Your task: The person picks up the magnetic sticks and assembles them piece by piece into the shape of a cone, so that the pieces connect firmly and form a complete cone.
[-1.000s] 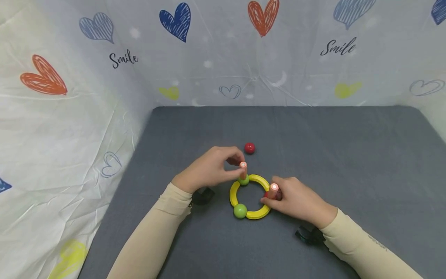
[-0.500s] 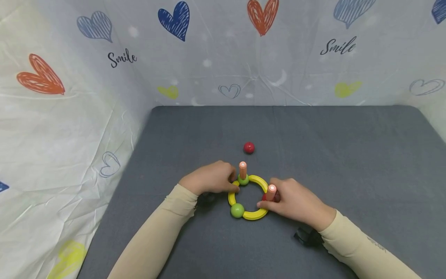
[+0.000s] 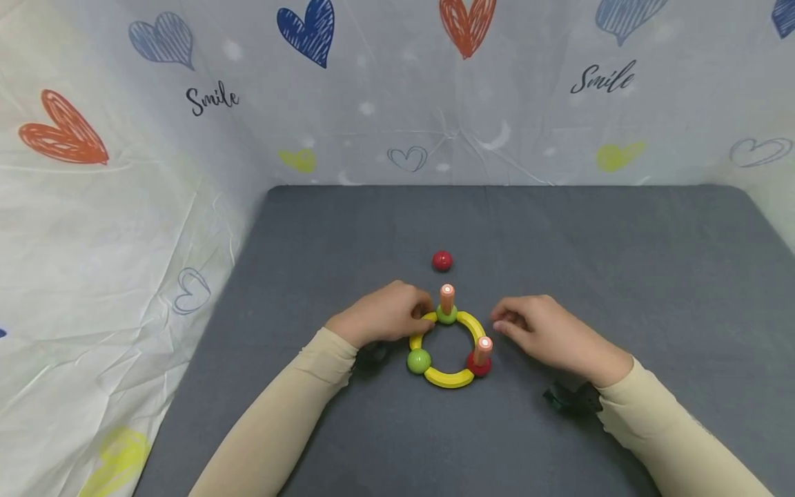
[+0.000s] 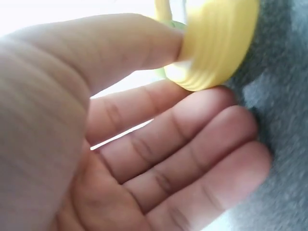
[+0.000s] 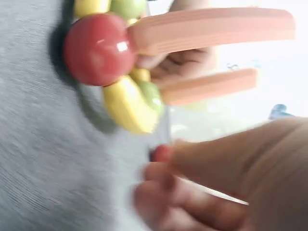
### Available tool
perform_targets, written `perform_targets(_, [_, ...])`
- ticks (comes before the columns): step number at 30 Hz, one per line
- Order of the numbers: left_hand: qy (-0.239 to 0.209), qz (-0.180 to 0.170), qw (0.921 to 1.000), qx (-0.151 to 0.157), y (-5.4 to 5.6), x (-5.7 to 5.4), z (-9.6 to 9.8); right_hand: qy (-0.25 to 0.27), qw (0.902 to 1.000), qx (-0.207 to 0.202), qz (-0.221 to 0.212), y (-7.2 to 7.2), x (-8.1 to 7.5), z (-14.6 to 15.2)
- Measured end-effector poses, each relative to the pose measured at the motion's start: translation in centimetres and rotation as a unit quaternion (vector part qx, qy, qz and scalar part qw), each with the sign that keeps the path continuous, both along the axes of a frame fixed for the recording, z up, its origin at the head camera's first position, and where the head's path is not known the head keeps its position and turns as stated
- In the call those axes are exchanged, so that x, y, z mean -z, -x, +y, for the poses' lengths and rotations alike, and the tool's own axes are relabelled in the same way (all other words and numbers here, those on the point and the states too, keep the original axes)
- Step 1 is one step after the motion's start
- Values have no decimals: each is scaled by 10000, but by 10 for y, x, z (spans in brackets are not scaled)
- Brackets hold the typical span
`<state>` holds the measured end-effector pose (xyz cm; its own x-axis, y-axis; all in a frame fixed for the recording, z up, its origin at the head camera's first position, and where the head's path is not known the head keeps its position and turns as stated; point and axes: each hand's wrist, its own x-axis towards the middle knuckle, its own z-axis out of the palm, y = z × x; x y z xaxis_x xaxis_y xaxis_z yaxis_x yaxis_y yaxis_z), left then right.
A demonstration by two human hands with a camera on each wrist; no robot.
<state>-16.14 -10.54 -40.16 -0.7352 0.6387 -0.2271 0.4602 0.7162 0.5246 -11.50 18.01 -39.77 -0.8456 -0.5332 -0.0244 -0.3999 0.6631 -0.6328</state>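
A ring of yellow curved pieces [image 3: 448, 379] joined by balls lies on the table. One orange rod [image 3: 447, 298] stands up from its far green ball [image 3: 446, 315]. Another orange rod [image 3: 483, 350] rises from the red ball [image 3: 479, 366] at the near right. The green ball [image 3: 419, 361] at the near left bears no rod. My left hand [image 3: 384, 314] pinches the ring's left yellow piece [image 4: 216, 45] between thumb and fingers. Just right of the ring, my right hand [image 3: 555, 333] is off it, fingers loosely bent around nothing.
A loose red ball [image 3: 442, 261] lies on the grey cloth beyond the ring. Behind the table [image 3: 621, 262] hangs a white curtain [image 3: 534, 103] printed with hearts, and it continues along the left side.
My left hand has dropped from the far rod to the yellow piece. The right hand has let go of the ring's right side and moved right. The ring has turned slightly clockwise.
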Motion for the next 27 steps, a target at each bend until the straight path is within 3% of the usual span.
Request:
perform_targets(5, [-172, 6, 9999, -11, -3, 3, 3, 366, 9975, 548, -273, 0, 11, -10])
perform_targets(17, [-493, 198, 9986, 63, -4, 7, 8, 104, 9960, 713, -525, 0, 17, -16])
perform_targets(22, [-10, 288, 9996, -27, -2, -10, -1, 83, 9963, 687, -513, 0, 18, -17])
perform_targets(27, [572, 28, 9961, -676, 0, -36, -28, 192, 9991, 376, -30, 0, 23, -17])
